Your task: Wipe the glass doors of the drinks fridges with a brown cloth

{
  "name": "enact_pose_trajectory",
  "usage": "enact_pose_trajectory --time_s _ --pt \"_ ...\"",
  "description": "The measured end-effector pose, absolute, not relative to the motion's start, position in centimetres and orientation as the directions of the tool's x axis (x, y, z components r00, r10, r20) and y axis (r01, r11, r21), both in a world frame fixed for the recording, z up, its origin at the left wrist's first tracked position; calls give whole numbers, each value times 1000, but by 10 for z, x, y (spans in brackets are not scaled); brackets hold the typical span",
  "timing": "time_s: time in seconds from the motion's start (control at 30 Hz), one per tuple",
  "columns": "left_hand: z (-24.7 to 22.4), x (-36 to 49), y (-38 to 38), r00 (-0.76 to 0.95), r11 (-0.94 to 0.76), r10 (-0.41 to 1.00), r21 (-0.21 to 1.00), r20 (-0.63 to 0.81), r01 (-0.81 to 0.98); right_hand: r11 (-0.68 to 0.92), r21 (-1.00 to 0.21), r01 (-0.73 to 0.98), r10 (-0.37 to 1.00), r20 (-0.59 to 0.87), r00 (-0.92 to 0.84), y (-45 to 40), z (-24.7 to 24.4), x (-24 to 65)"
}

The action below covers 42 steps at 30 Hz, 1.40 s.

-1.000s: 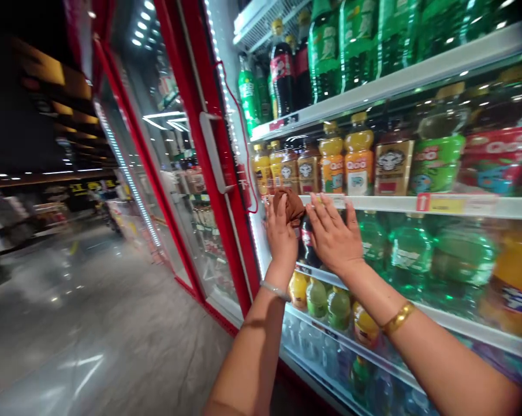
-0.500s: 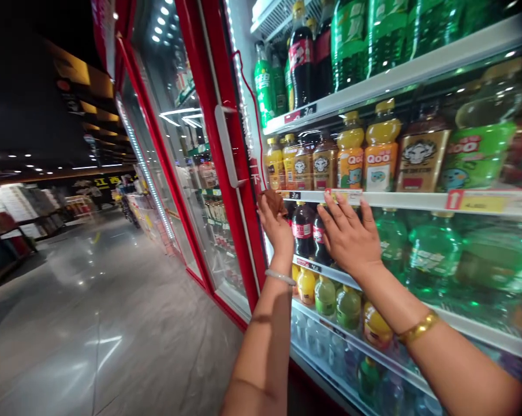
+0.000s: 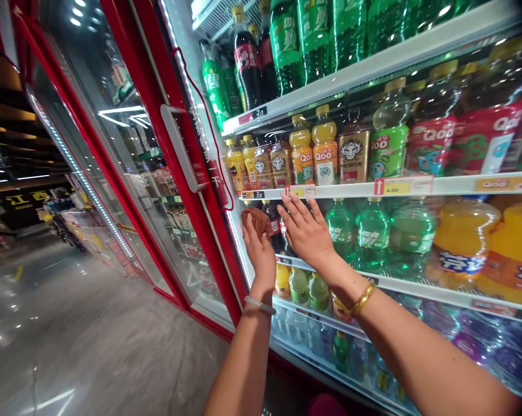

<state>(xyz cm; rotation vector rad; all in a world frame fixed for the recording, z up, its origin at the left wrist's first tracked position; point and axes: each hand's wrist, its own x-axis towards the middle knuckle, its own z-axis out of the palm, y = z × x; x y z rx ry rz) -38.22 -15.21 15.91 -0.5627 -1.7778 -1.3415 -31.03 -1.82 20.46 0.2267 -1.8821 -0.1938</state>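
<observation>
A crumpled brown cloth (image 3: 256, 222) is in my left hand (image 3: 260, 257), which has its fingers wrapped over it near the red door frame. Level with it, slightly to its right, my right hand (image 3: 306, 231) is held flat with fingers spread and nothing in it. Both hands are in front of the lit drinks cooler; whether they press on its glass I cannot tell for sure. Behind my right hand, dark cola bottles (image 3: 271, 215) are partly covered. Its fingertips overlap the price strip (image 3: 299, 192) below the orange Qoo bottles (image 3: 325, 151).
The cooler's red frame (image 3: 217, 254) carries a pale upright handle (image 3: 181, 147) to the left of my hands. Shelves hold green soda bottles (image 3: 339, 222) and large orange soda bottles (image 3: 464, 240). Grey shiny floor (image 3: 114, 341) stretches away at the left.
The view has turned to the right, so the cooler and both hands appear farther left. My left hand, with the cloth, is slightly lower; my right hand stays spread beside it.
</observation>
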Motion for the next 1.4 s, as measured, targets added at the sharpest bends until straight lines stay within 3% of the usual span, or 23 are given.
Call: enact_pose_trajectory --time_s 0.17,0.37,0.57,0.67,0.83,0.93,1.07,1.23,1.3,1.4 --pt "144 -367 -147 -454 314 104 404 885 859 964 236 -122 -264 894 -362 -18 184 -306" --pt "151 -366 -150 -594 344 -56 574 803 743 959 241 -147 -280 872 -400 -18 171 -300" --pt "135 -354 -155 -591 329 131 528 796 783 962 218 -164 -268 869 -417 -16 164 -293" --pt "139 -357 -166 -628 350 89 566 773 747 964 243 -110 -267 861 -434 -9 153 -279" --pt "133 -326 -141 -653 344 91 592 752 729 996 78 50 -48 899 -435 6 137 -241" --pt "124 -297 -115 -573 318 187 503 798 804 986 -13 164 75 923 -377 16 133 -221" --pt "130 -286 -97 -473 285 222 407 853 868 972 -36 233 113 939 -326 32 132 -201" --pt "132 -273 -74 -607 261 18 583 794 769 952 -15 305 103 957 -272 50 131 -189" --pt "124 -257 -61 -598 218 54 575 800 789 961 -10 276 93 952 -291 53 131 -186" --pt "111 -238 -45 -577 142 191 559 794 817 980 -102 173 150 944 -295 52 130 -179"
